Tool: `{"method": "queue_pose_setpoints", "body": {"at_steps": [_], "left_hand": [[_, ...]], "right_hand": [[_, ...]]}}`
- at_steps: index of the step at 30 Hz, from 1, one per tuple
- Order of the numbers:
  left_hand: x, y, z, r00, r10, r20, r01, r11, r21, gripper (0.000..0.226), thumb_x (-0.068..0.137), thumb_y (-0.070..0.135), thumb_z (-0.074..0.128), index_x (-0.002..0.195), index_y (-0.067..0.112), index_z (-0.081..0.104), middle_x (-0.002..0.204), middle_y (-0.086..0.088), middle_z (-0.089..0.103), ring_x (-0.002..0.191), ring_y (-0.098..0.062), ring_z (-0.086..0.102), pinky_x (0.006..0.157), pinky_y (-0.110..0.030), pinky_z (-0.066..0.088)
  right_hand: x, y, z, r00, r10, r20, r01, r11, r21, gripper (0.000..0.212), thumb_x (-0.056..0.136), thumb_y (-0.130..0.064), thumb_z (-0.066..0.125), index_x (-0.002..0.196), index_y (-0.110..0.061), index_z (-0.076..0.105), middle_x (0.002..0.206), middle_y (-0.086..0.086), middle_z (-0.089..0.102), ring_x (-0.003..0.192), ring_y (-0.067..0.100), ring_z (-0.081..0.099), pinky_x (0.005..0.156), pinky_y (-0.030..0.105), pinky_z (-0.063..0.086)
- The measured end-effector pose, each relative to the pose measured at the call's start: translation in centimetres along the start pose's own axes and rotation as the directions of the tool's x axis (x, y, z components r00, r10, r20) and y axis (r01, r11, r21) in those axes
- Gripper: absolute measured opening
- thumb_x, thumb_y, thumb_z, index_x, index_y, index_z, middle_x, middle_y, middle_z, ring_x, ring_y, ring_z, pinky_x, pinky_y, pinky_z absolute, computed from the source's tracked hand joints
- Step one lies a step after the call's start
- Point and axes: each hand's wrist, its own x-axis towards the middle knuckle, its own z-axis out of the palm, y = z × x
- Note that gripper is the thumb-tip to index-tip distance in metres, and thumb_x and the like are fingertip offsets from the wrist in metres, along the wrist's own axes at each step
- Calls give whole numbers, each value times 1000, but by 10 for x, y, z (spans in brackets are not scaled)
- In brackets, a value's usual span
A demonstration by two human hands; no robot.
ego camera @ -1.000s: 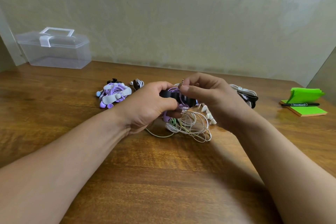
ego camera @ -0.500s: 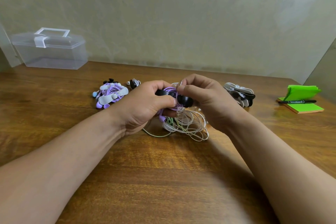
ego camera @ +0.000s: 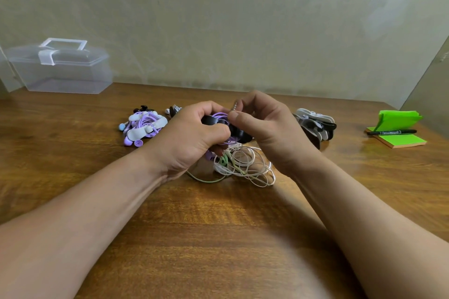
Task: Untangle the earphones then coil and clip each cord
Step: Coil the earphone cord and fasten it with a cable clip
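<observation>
Left hand (ego camera: 192,138) grips purple cord coil (ego camera: 220,118) in black clip (ego camera: 237,132); right hand (ego camera: 264,126) pinches metal plug (ego camera: 234,106). White cord tangle (ego camera: 245,165) on table (ego camera: 218,238) below.

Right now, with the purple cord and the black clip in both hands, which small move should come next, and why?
Probably tuck the plug end into the black clip and press it shut. The left hand holds the coiled purple cord in the clip, while the right hand pinches the metal plug just above it. Whether the clip is latched is hidden.
</observation>
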Motion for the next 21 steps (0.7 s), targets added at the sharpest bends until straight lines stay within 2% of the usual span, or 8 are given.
{"method": "queue_pose_setpoints", "body": {"at_steps": [3, 5, 9, 12, 15, 17, 21], "left_hand": [[0, 3, 1, 999, 34, 5, -34, 999, 24, 27, 91, -10, 60, 99, 14, 69, 79, -10, 65, 57, -14, 59, 45, -21, 45], [0, 2, 0, 999, 44, 7, -44, 999, 26, 24, 90, -10, 60, 98, 11, 66, 80, -10, 62, 55, -13, 57, 45, -20, 45], [1, -1, -2, 1000, 0, 31, 0, 1000, 5, 19, 82, 8, 69, 100, 15, 66, 83, -7, 64, 62, -17, 59, 48, -25, 46], [1, 1, 0, 996, -56, 73, 66, 987, -145, 6, 99, 8, 62, 105, 7, 62, 80, 0, 66, 57, -11, 57, 46, -21, 43], [2, 3, 0, 992, -88, 95, 106, 975, -197, 11, 103, 12, 56, 108, 5, 63, 81, 0, 68, 57, -7, 61, 46, -20, 45], [3, 3, -4, 992, -90, 87, 105, 976, -190, 12, 102, 13, 59, 110, 7, 66, 83, -5, 68, 56, -9, 61, 47, -22, 45], [13, 10, -27, 992, -121, -21, 114, 971, -211, 9, 102, 14, 60, 107, 11, 67, 89, -12, 71, 61, -20, 61, 51, -28, 42]], "right_hand": [[-1, -1, 5, 999, -7, -36, 6, 1000, -12, 7, 99, -7, 69, 96, -5, 62, 84, 15, 60, 73, 25, 56, 65, 36, 49], [0, -1, 6, 997, 50, -51, -47, 998, 50, 7, 99, -10, 69, 95, -7, 64, 82, 14, 60, 71, 24, 57, 64, 33, 48], [3, 0, 7, 975, 217, -42, -205, 960, 189, 6, 97, -13, 71, 96, -11, 66, 85, 9, 65, 72, 20, 62, 65, 30, 52], [4, 2, 10, 947, 317, -58, -286, 908, 305, 7, 94, -10, 71, 97, -11, 65, 85, 8, 65, 75, 20, 62, 68, 30, 51], [6, 3, 10, 931, 357, -77, -301, 869, 393, 4, 93, -11, 71, 95, -10, 67, 86, 11, 67, 83, 25, 64, 77, 37, 51], [6, 2, 7, 929, 339, -146, -261, 884, 388, 3, 97, -15, 69, 96, -11, 69, 84, 9, 67, 82, 25, 63, 78, 38, 51], [5, 3, -4, 920, 224, -321, -163, 965, 204, 12, 99, -19, 67, 88, -20, 70, 68, -7, 56, 63, 10, 51, 65, 28, 41]]}}
